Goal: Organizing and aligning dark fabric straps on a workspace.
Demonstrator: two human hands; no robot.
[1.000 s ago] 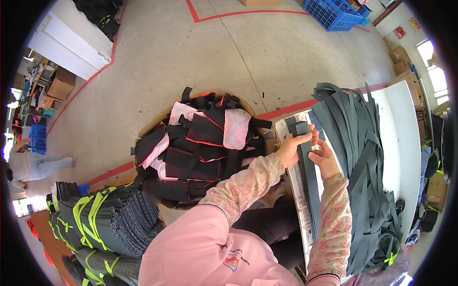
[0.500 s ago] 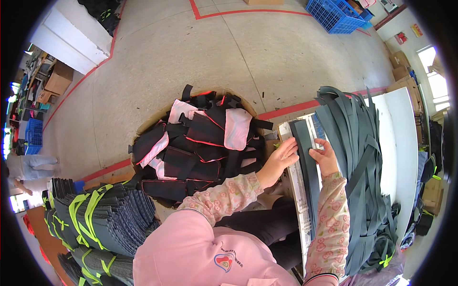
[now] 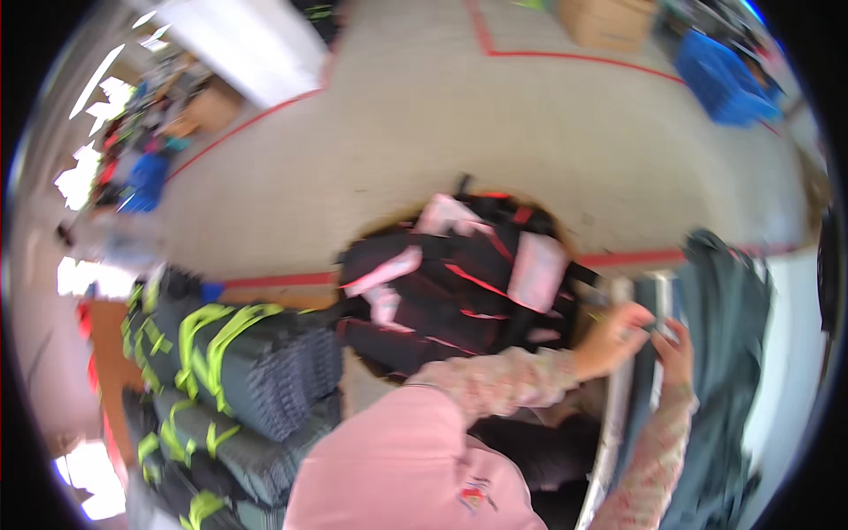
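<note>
My left hand (image 3: 614,343) and my right hand (image 3: 675,353) meet at the fingertips over a narrow white-edged bench on the right. Both have their fingers bent into a pinch, with something small and dark between the tips, too blurred to make out. A wide dark grey strip of webbing (image 3: 652,296) lies lengthwise on the bench, just beyond my fingers and running back beneath my hands. Beside my right forearm hangs a thick bunch of long dark grey strips (image 3: 726,353).
A round open carton (image 3: 371,228) of black and pink sewn pieces (image 3: 537,272) stands ahead. Grey stacks (image 3: 265,362) tied with lime-green bands rise at left. Farther off are a blue crate (image 3: 720,79), a cardboard box (image 3: 609,22) and red floor lines. A blurred person (image 3: 110,238) is far left.
The whole view has swung left and blurred, so things sit farther right. My hands have drawn together from resting apart on the strip, and their fingertips now meet.
</note>
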